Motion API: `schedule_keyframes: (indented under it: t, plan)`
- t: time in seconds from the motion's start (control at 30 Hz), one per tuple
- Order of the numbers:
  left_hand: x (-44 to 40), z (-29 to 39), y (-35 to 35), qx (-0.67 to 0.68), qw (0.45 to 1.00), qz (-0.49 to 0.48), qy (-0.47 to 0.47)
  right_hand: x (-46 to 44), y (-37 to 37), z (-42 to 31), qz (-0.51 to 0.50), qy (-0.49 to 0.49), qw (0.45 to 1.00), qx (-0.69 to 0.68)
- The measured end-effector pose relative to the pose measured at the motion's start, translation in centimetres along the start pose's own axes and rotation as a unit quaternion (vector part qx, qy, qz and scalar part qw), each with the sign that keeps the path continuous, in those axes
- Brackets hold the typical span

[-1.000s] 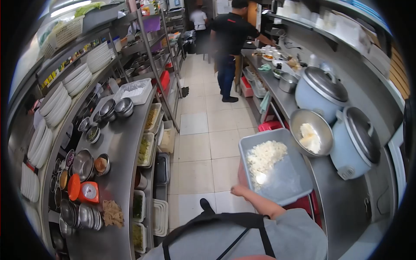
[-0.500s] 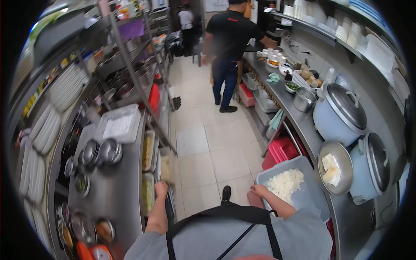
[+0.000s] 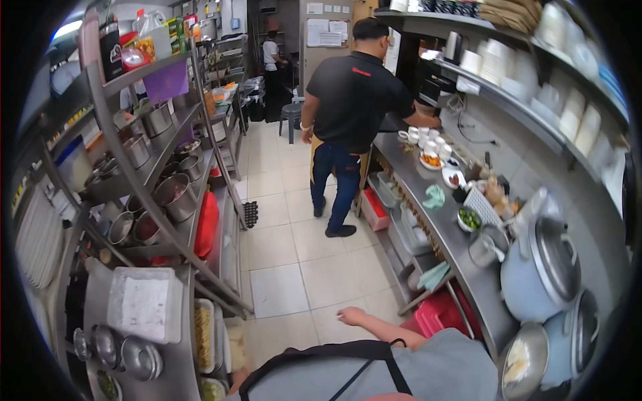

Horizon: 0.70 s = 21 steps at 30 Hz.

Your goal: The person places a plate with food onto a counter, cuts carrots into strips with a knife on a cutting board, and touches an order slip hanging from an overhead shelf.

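My right hand (image 3: pixel 352 316) hangs over the tiled floor, its fingers loosely stretched with nothing seen in them. It is left of a red plastic bin (image 3: pixel 438 314) under the right counter. Only a small part of my left hand (image 3: pixel 239 378) shows at the lower edge; its fingers are hidden. Close to it, on the left side, are a tray of yellowish food (image 3: pixel 204 334) and a container of pale green food (image 3: pixel 212 389). A steel bowl with white rice-like food (image 3: pixel 518 364) stands on the right counter.
A person in a black shirt (image 3: pixel 351 100) stands ahead at the right counter (image 3: pixel 428 207). Large lidded cookers (image 3: pixel 535 267) stand nearer. Left, a metal rack (image 3: pixel 150 230) holds steel pots; a white plastic tray (image 3: pixel 144 304) and metal bowls (image 3: pixel 140 357) sit below. A stool (image 3: pixel 291 115) stands farther back.
The view has tilted up and moved forward along the aisle. My right hand has left the side of the rice tub, which is out of view. My left hand is now mostly hidden.
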<state>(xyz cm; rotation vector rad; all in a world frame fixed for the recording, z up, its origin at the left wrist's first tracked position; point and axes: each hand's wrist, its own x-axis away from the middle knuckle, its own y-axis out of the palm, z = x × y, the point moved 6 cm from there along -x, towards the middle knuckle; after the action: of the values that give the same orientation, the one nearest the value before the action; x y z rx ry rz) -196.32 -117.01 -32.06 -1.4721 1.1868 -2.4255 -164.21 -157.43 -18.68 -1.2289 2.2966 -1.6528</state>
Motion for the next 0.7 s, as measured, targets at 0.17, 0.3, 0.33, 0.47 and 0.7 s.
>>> schedule_keyframes:
  t: [0.17,0.3,0.33,0.47,0.7]
  plan:
    - [-7.2,2.5,-3.6,-0.021,0.999,-0.014,0.024,-14.8,-4.9,-3.3,-0.036,-0.046,0.998,0.015]
    - [-17.2,8.9,-8.9,-0.064,0.991,-0.018,0.112,-16.4,-1.2,5.9,0.042,-0.101,0.865,-0.489]
    - [-19.2,11.6,-11.0,-0.073,0.987,-0.012,0.142,-14.3,-1.5,7.2,0.093,-0.036,0.89,-0.446]
    - [-31.1,29.4,-25.5,-0.049,0.962,0.077,0.256,-23.0,-12.2,16.0,0.069,0.174,0.981,0.053]
    - [-44.9,45.5,-44.0,-0.086,0.933,0.194,0.29,-21.2,-7.7,24.8,0.033,0.308,0.947,-0.086]
